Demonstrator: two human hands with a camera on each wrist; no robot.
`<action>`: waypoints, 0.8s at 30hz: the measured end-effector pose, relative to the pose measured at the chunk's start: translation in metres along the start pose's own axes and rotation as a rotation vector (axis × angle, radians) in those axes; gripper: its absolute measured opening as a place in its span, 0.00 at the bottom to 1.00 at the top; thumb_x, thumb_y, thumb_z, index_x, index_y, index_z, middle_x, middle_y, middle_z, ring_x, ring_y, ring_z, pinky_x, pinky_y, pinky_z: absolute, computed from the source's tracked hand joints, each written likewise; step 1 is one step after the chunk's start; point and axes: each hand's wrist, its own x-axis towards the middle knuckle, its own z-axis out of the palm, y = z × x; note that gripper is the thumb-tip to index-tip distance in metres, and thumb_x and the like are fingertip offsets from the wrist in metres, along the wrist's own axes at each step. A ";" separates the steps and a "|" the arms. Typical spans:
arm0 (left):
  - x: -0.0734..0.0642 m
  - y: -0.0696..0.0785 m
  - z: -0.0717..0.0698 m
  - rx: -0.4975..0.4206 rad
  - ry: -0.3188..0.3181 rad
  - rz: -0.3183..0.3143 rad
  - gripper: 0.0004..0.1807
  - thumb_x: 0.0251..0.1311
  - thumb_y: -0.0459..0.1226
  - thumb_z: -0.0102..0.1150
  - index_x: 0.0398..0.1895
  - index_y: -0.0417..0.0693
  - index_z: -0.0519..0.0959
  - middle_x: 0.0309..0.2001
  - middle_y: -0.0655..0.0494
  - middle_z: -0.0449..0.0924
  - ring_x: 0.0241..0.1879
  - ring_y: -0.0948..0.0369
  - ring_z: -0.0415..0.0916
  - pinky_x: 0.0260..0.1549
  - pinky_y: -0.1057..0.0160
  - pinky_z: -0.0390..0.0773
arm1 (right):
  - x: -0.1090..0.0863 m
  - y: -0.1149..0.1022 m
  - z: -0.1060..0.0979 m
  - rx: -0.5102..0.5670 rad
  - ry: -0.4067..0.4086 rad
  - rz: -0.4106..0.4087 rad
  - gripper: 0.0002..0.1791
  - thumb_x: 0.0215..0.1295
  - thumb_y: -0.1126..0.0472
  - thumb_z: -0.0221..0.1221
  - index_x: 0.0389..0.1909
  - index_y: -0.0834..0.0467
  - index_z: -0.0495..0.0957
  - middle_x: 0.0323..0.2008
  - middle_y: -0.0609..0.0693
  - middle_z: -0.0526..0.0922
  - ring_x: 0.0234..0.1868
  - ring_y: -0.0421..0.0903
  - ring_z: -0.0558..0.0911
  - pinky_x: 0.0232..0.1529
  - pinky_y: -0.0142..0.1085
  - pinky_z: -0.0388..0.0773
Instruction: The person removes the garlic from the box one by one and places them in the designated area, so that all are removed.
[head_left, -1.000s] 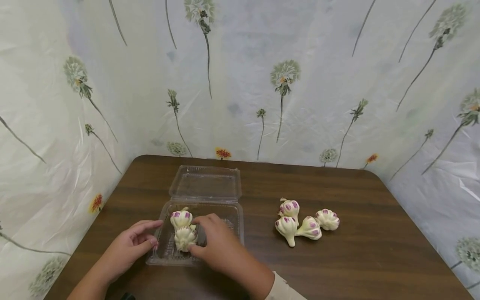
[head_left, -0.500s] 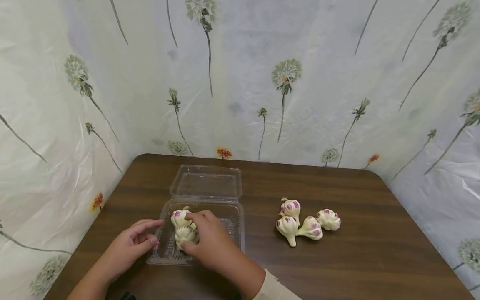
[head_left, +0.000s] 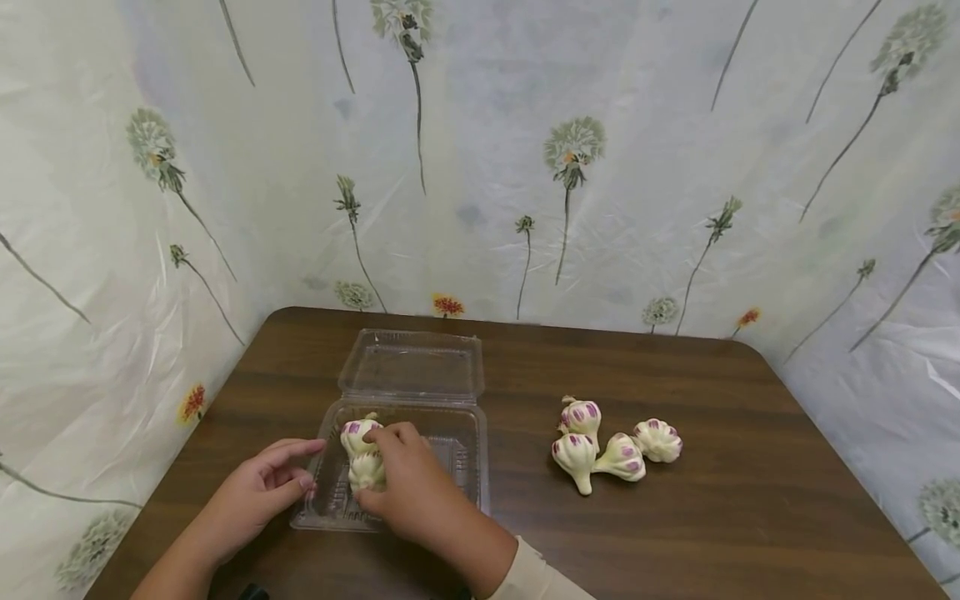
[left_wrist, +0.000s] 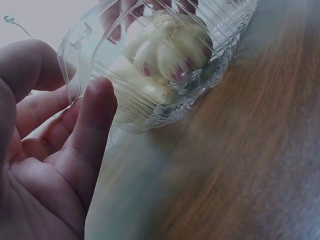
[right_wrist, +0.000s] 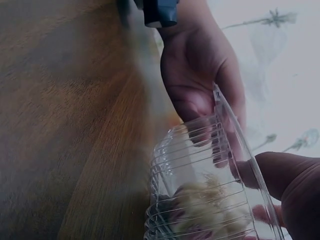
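Observation:
My left hand [head_left: 255, 496] pinches the left rim of an open clear plastic clamshell container [head_left: 480, 496]. In the left wrist view its thumb [left_wrist: 92, 125] lies against the outside wall. My right hand [head_left: 420, 483] reaches into the base, thumb and fingers round the front garlic bulb [head_left: 365, 472], partly covering it. Behind and touching that one is another garlic bulb [head_left: 357, 435] with purple marks. Through the ribbed wall in the right wrist view, the garlic [right_wrist: 212, 210] looks blurred, and the left hand [right_wrist: 200, 75] appears beyond the rim.
To the right on the brown wooden table [head_left: 712, 533] lie several more garlic bulbs [head_left: 574, 457] in a loose cluster. The container's lid [head_left: 412, 367] lies folded back, away from me. Flower-patterned sheeting [head_left: 465, 167] hangs behind and beside the table.
My right hand has shifted left over the front garlic bulb, its thumb and fingers covering more of it. The left hand and the container stay in place.

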 end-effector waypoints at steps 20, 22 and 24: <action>0.000 0.001 0.000 0.000 0.001 0.005 0.24 0.73 0.28 0.60 0.69 0.28 0.72 0.62 0.63 0.76 0.43 0.63 0.85 0.42 0.66 0.87 | 0.005 0.002 0.005 -0.093 -0.064 -0.017 0.31 0.57 0.53 0.76 0.62 0.50 0.79 0.52 0.48 0.79 0.43 0.39 0.77 0.40 0.31 0.77; 0.000 0.001 0.000 -0.003 -0.003 0.008 0.24 0.73 0.28 0.59 0.69 0.27 0.72 0.62 0.62 0.77 0.43 0.63 0.85 0.42 0.66 0.87 | 0.005 0.003 0.006 -0.097 -0.057 -0.029 0.30 0.57 0.53 0.76 0.61 0.51 0.79 0.52 0.49 0.80 0.42 0.39 0.77 0.40 0.31 0.77; 0.000 0.001 0.000 -0.007 -0.006 0.009 0.24 0.73 0.28 0.59 0.69 0.27 0.71 0.62 0.61 0.77 0.43 0.63 0.85 0.42 0.66 0.87 | 0.005 0.003 0.006 -0.098 -0.054 -0.035 0.30 0.57 0.53 0.76 0.60 0.51 0.79 0.51 0.49 0.80 0.42 0.39 0.77 0.40 0.31 0.77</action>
